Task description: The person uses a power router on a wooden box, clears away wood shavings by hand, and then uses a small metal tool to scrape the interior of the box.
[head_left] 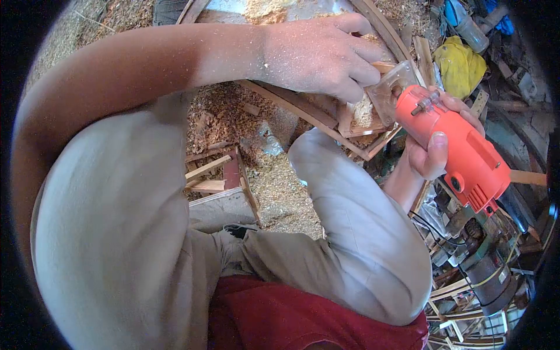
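My right hand [432, 154] is wrapped round the orange-red body of a trim router [466, 149], which lies tilted with its clear base [388, 96] toward the wood. Sawdust coats my left hand [324, 58], whose fingers curl down over the work. A pale wooden strip [384, 67] pokes out past those fingertips, beside the router's base; most of it is hidden under the hand. Below my left hand, a wooden frame [291, 104] with an angled corner sits above my knee. The router's bit cannot be made out.
Sawdust and shavings [286, 204] cover the ground between my legs. A wooden box [224, 204] with scrap strips stands there. At right are a yellow cloth [459, 67], a clear bottle [471, 34], a motor-like machine [490, 283], cords and piled wood strips [461, 291].
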Action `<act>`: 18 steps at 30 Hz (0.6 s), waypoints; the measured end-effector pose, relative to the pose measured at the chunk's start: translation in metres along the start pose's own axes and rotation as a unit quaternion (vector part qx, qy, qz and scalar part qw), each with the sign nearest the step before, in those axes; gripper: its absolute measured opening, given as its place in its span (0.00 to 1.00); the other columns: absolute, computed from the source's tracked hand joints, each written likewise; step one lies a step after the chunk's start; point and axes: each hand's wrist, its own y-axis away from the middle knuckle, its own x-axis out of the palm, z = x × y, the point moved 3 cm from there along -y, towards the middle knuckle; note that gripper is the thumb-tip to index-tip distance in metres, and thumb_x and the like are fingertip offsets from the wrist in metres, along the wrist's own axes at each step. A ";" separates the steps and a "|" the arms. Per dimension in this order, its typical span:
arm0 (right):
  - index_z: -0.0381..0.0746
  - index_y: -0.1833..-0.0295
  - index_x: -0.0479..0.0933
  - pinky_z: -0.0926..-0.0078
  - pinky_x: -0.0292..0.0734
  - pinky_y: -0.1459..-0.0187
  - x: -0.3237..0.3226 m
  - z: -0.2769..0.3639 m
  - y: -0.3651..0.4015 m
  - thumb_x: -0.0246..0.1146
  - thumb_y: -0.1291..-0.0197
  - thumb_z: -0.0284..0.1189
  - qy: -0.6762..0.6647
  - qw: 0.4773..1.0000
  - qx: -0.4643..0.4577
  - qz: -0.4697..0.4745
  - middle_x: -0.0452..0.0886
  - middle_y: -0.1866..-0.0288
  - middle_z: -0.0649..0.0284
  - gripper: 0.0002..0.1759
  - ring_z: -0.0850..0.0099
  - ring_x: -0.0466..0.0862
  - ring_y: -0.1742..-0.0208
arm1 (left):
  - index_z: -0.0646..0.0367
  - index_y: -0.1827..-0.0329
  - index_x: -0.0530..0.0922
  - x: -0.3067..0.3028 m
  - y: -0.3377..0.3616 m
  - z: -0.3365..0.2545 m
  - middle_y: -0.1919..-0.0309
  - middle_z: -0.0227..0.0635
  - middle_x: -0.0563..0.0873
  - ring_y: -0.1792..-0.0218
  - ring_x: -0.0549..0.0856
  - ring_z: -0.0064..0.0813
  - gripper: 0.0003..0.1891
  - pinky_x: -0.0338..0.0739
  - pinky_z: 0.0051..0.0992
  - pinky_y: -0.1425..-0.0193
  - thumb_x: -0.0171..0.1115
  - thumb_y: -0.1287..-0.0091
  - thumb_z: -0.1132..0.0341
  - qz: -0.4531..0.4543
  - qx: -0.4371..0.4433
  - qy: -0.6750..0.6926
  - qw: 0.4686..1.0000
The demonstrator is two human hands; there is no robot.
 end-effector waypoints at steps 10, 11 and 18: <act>0.37 0.39 0.72 0.39 0.83 0.38 -0.005 -0.001 0.003 0.67 0.54 0.32 0.006 1.000 0.002 0.005 0.84 0.51 0.43 0.32 0.47 0.86 0.48 | 0.44 0.68 0.81 -0.002 -0.002 -0.003 0.57 0.21 0.82 0.40 0.80 0.26 0.03 0.68 0.40 0.35 0.63 0.40 0.60 0.012 -0.022 0.001 1.000; 0.37 0.39 0.73 0.40 0.83 0.38 -0.003 0.000 0.003 0.67 0.54 0.32 0.005 1.000 0.003 0.003 0.84 0.51 0.43 0.32 0.47 0.86 0.48 | 0.43 0.66 0.81 -0.001 -0.002 -0.002 0.57 0.21 0.80 0.42 0.80 0.27 0.03 0.68 0.41 0.37 0.63 0.40 0.60 0.012 -0.016 0.000 1.000; 0.40 0.38 0.71 0.43 0.83 0.37 -0.006 0.005 0.004 0.73 0.51 0.28 -0.019 0.999 0.023 0.041 0.83 0.47 0.50 0.32 0.54 0.84 0.43 | 0.44 0.67 0.81 -0.001 -0.002 -0.003 0.57 0.20 0.81 0.41 0.80 0.26 0.03 0.68 0.40 0.36 0.62 0.39 0.59 0.018 -0.024 -0.002 1.000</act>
